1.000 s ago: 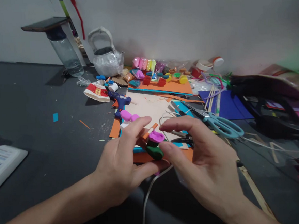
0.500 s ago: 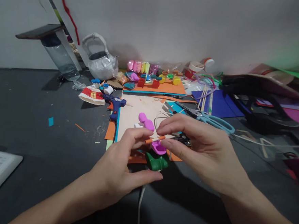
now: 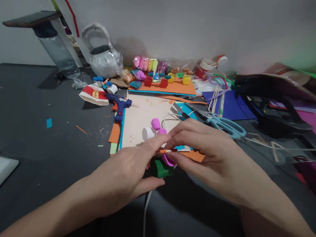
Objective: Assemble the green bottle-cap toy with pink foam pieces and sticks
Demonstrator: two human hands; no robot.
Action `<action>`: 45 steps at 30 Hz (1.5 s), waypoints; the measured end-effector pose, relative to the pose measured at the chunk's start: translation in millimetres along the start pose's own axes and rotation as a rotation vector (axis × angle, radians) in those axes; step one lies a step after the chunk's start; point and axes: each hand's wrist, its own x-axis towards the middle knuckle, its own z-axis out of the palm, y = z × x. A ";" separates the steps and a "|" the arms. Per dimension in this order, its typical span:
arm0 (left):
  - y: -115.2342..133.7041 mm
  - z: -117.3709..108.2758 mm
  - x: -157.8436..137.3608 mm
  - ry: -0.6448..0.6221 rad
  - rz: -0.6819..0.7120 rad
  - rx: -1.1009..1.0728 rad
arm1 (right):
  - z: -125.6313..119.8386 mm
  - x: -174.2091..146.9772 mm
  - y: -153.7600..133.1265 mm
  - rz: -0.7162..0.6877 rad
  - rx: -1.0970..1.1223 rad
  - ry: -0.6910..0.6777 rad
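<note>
My left hand (image 3: 121, 175) is curled around a green, rounded clay-like piece (image 3: 159, 169), its thumb below and its fingers above. A magenta piece (image 3: 168, 161) sits against the top of the green one. Between thumb and fingertips, my right hand (image 3: 209, 156) pinches a small orange-and-white strip (image 3: 163, 151) just over the magenta part. The fingertips of both hands meet there and partly hide the strip. Just beyond them are a rounded pink piece (image 3: 156, 124) and a white disc-like piece (image 3: 148, 133) over a cream sheet (image 3: 138, 114).
A blue glue gun (image 3: 121, 108) lies left of the sheet, near a silver kettle (image 3: 104, 61). Light-blue-handled scissors (image 3: 226, 125) are at the right, with a white cord (image 3: 279, 147) running past. Small coloured models stand on an orange board (image 3: 172, 90) at the back.
My left fingers have closed in over the strip and now meet my right fingertips. The green and magenta pieces have tilted slightly. The whole view has shifted a little.
</note>
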 end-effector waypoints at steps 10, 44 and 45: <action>-1.4 0.0 -0.4 -0.008 -0.088 -0.113 | -1.8 -0.3 -3.0 -0.019 -0.033 0.028; 10.9 -8.0 3.8 -0.039 -0.280 -0.536 | -11.4 -6.4 9.7 -0.163 -0.061 0.035; 11.7 -8.8 4.0 -0.041 -0.284 -0.547 | -12.4 -6.4 10.5 -0.153 -0.047 0.021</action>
